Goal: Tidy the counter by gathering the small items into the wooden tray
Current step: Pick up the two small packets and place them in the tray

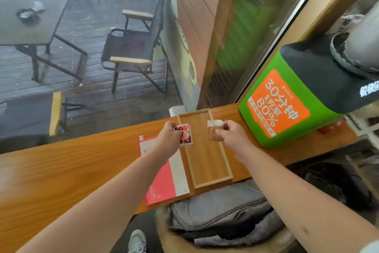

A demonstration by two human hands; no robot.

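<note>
Seemingly light and crinkly, red-and-white sachet pinched in left hand beside wooden tray, small clear packet pinched in right hand above it, both best gripped by edges, likely slippery.

Green box, right of frame: orange panel with white print, seen upside down, reading "30分钟" and "80%"; smaller lines illegible. Print on the packets and the pink-and-white leaflet: too small to read.
</note>
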